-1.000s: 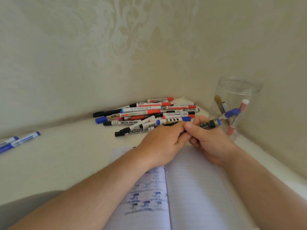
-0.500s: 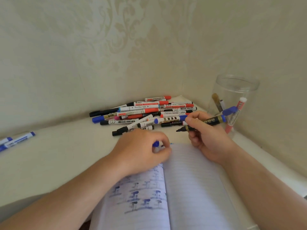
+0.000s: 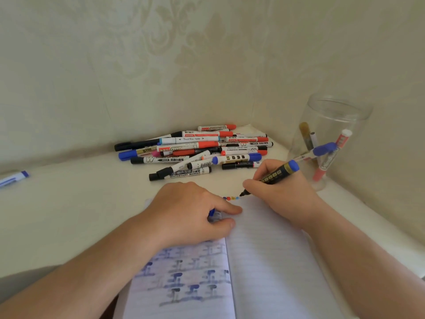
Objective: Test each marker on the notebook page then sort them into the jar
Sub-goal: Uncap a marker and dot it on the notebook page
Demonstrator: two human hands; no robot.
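My right hand (image 3: pixel 282 192) grips an uncapped black and gold marker (image 3: pixel 273 177) with a blue end, its tip at the top edge of the open notebook (image 3: pixel 271 261), next to a row of small coloured test dots (image 3: pixel 231 198). My left hand (image 3: pixel 190 212) rests on the notebook's left page with its fingers curled round the blue cap (image 3: pixel 212 212), which only just shows. A clear jar (image 3: pixel 328 139) at the right holds several markers. A pile of markers (image 3: pixel 197 150) lies behind the notebook.
The white table (image 3: pixel 69 203) sits in a wall corner, with patterned walls close behind the pile and beside the jar. A blue and white marker (image 3: pixel 13 178) lies at the far left edge. The notebook's left page shows blue ink stains.
My hands pulled the cap off and drew apart. My left hand dropped onto the notebook with the cap. My right hand turned the marker tip down to the top of the page.
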